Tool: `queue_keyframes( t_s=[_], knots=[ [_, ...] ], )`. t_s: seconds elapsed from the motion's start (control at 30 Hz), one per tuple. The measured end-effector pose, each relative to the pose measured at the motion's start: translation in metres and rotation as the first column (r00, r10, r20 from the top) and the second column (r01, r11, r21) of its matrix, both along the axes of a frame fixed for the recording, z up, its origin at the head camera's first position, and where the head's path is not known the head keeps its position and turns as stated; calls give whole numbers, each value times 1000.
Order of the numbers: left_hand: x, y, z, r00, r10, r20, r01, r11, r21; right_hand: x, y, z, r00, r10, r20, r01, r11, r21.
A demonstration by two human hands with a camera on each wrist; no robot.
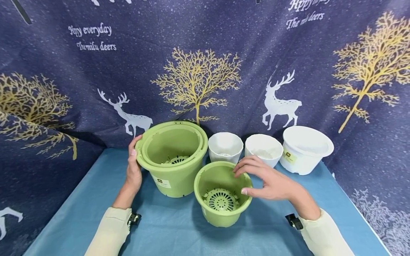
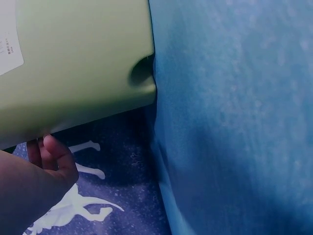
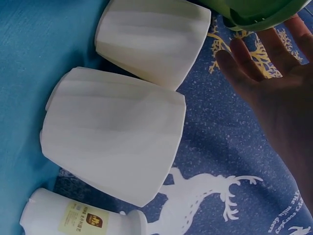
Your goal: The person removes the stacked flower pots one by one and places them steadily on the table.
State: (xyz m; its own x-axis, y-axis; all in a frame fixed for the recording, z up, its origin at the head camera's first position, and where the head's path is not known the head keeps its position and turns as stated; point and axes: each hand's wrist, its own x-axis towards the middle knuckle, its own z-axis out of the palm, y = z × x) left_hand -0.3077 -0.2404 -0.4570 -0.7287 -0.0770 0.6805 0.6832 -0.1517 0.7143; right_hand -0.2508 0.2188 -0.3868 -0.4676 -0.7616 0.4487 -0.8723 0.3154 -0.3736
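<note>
A large green pot (image 1: pixel 177 181) stands on the left, with a second green pot (image 1: pixel 173 142) nested inside. My left hand (image 1: pixel 132 169) touches the outer pot's left rim, its fingers along the outside; in the left wrist view the thumb and fingertips (image 2: pixel 57 149) meet the pot wall. A smaller green pot (image 1: pixel 221 218) with a slotted bottom stands upright in front. Over its right rim my right hand (image 1: pixel 266 177) is spread, thumb and fingers apart. The right wrist view shows those extended fingers (image 3: pixel 276 54) close to the green rim; exact contact is unclear.
Two white faceted pots (image 1: pixel 225 145) (image 1: pixel 264 146) stand behind the small green pot. A larger white pot (image 1: pixel 305 153) with a label is at the right. A blue cloth (image 1: pixel 169 227) covers the table, and a dark patterned curtain (image 1: pixel 205 32) hangs behind.
</note>
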Motion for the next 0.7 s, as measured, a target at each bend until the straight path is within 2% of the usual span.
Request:
queue_keyframes(
  t_s=[0.23, 0.5, 0.7],
  knots=[
    [0, 0, 1, 1000, 0, -6, 0, 1000, -6, 2, -3, 5, 999, -31, 31, 30, 999, 18],
    [0, 1, 1, 1000, 5, 1, -5, 1000, -6, 6, -8, 10, 1000, -17, 2, 17, 1000, -7],
    [1, 0, 1, 1000, 10, 7, -10, 1000, -16, 12, -14, 17, 999, 23, -38, -24, 999, -41]
  ],
)
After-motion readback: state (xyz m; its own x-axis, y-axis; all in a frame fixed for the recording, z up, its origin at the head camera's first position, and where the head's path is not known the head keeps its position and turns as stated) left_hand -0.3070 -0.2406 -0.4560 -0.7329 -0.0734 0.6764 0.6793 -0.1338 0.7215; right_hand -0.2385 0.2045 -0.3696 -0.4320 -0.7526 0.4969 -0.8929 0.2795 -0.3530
